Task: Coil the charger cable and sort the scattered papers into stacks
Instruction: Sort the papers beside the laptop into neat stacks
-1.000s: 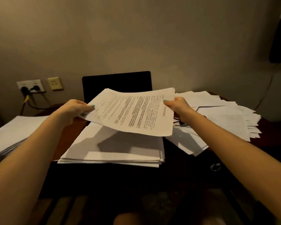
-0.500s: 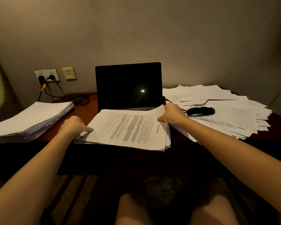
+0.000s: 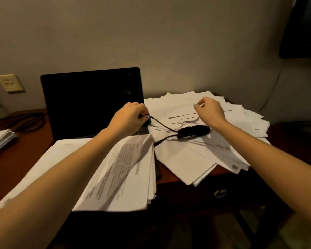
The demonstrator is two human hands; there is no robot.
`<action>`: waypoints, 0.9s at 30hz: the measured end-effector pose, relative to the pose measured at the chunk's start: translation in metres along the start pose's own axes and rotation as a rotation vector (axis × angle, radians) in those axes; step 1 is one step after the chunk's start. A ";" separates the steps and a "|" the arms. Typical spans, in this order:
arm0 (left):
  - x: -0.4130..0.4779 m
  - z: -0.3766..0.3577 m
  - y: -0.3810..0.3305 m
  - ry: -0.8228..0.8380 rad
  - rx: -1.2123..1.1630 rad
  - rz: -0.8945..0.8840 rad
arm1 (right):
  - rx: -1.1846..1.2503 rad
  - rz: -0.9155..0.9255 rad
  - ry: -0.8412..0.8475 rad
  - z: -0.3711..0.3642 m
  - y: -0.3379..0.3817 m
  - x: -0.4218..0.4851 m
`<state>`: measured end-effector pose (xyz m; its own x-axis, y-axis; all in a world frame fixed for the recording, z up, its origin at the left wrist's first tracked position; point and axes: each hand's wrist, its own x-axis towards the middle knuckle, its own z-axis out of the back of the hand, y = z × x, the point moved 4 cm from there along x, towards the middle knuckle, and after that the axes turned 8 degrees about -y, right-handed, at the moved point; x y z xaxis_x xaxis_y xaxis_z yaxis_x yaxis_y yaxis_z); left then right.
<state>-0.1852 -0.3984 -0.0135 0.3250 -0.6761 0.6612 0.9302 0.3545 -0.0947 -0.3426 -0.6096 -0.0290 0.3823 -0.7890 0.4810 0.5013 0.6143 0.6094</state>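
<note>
Closest to the camera, the tall stack of white printed sheets (image 3: 115,168) is sitting squared up on the reddish-brown wooden bench (image 3: 16,159), and nobody's touching it anymore. Half a second ago both hands were pressing a sheet down onto it. Now they're both reaching further back, so I'm guessing the paper sorting is pausing and the cable is getting its turn.

The left hand (image 3: 131,117) is curling its fingers round the end of the black charger cable (image 3: 193,131), right at the right edge of the black laptop (image 3: 92,101). It looks like it's getting ready to pull the plug out, but that's just my read. Most of the cable is already lying wound in a bundle on the scattered white papers (image 3: 196,159), with a loose strand running back to that hand.

The right hand (image 3: 210,112) is hovering over the far part of the loose pile with its fingers bunched. I can't tell whether it's pinching anything.

That right-side pile is still waiting to be sorted. A second stack of papers (image 3: 0,141) is peeking in at the far left.

Writing: the top sheet is showing blocks of print, too blurred to read. The laptop isn't showing any logo, and the beige wall plate (image 3: 11,83) isn't showing anything legible either.
</note>
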 end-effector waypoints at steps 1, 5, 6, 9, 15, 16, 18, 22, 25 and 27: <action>0.015 -0.014 -0.010 0.025 -0.018 -0.019 | -0.033 -0.026 0.004 0.005 -0.014 0.010; 0.069 -0.073 -0.035 0.109 -0.073 0.080 | -0.237 -0.209 0.014 0.026 -0.080 0.038; 0.080 -0.086 -0.036 0.123 -0.077 0.148 | -0.282 -0.256 0.018 0.030 -0.097 0.040; 0.102 -0.126 -0.031 0.193 -0.013 0.315 | -0.406 -0.341 0.069 0.033 -0.136 0.042; 0.117 -0.178 -0.014 0.343 -0.062 0.647 | -0.363 -0.471 0.076 0.023 -0.164 0.068; 0.118 -0.183 -0.012 0.352 -0.071 0.674 | -0.317 -0.487 0.076 0.022 -0.169 0.075; 0.121 -0.190 -0.008 0.365 -0.081 0.710 | -0.226 -0.515 0.065 0.020 -0.175 0.085; 0.125 -0.203 0.000 0.365 -0.155 0.744 | -0.016 -0.592 -0.045 0.022 -0.183 0.090; 0.128 -0.205 0.004 0.323 -0.258 0.788 | 0.035 -0.598 -0.091 0.028 -0.186 0.089; 0.128 -0.202 0.008 0.237 -0.391 0.860 | 0.030 -0.562 -0.130 0.033 -0.189 0.092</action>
<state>-0.1020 -0.6126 -0.0801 0.9059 -0.4142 0.0879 0.3363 0.5777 -0.7438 -0.4275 -0.7976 -0.0792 -0.0353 -0.9880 0.1506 0.5765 0.1030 0.8106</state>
